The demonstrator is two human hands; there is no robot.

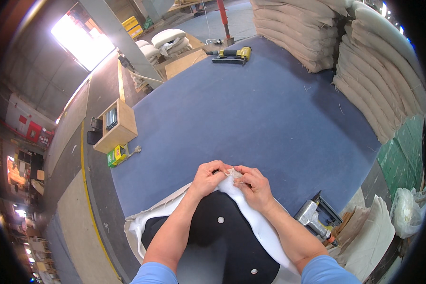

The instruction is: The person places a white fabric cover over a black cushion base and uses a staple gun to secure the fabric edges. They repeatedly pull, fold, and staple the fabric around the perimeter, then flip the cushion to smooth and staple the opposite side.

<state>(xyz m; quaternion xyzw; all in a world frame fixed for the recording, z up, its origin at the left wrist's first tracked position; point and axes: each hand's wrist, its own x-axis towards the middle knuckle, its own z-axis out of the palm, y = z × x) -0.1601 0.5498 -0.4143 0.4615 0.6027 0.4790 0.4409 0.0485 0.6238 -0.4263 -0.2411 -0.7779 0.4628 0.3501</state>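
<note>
A black panel (208, 236) with small round holes lies on the blue-covered table close to me. White padding (244, 208) and beige fabric (146, 211) wrap around its edges. At the panel's far corner, my left hand (208, 178) pinches the fabric from the left. From the right, my right hand (254, 188) grips the same gathered fabric corner (234, 174), its fingers bent close to the left hand's. A silver staple gun (312, 217) with an orange fitting lies to the right of my right forearm.
A yellow and black staple gun (236, 55) rests at the table's far edge. On the left edge stand a wooden box (120, 128) of staple strips and a green-yellow carton (117, 156). Stacked beige cushions (296, 33) rise at the far right. A red post (223, 19) stands beyond.
</note>
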